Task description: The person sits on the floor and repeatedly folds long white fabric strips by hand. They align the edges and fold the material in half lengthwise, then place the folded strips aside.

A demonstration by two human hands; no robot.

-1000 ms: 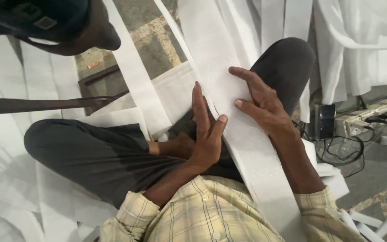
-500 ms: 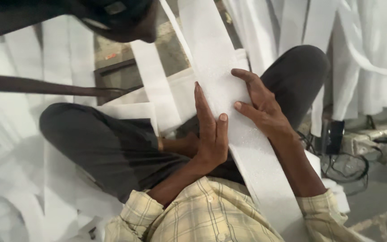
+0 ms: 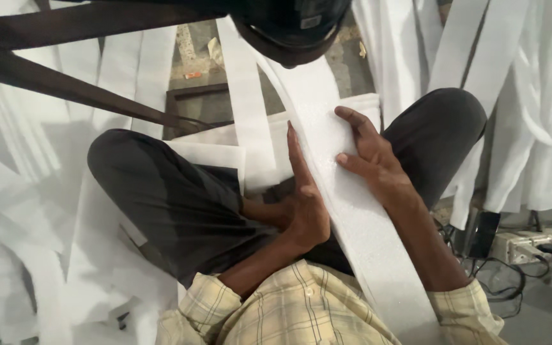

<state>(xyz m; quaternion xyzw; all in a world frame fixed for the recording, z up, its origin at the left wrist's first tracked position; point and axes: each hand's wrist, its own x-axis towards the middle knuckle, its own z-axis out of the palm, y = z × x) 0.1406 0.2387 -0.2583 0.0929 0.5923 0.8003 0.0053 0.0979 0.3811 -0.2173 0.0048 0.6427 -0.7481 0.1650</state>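
Across the person's lap, the right hand (image 3: 373,161) lies flat on a long white foam strip (image 3: 346,198), fingers spread and pressing down on its upper face rather than curled around it. Against the strip's left edge stands the left hand (image 3: 305,198), open and held on edge, fingers straight and together, their tips pointing away from the body; it touches the strip's side without gripping it. That strip runs diagonally from beside the checked shirt (image 3: 301,306) up between both hands and on toward a dark rounded object (image 3: 289,29) at the top of the view. Under the strip are the person's crossed legs in dark trousers (image 3: 180,198). More white strips (image 3: 244,121) lie over the knees and hang all around, left and right. Beyond the knees sits a dark shallow tray (image 3: 193,108) on the floor; what it holds cannot be told. Far right, a power strip (image 3: 531,246) with black cables rests on the floor.
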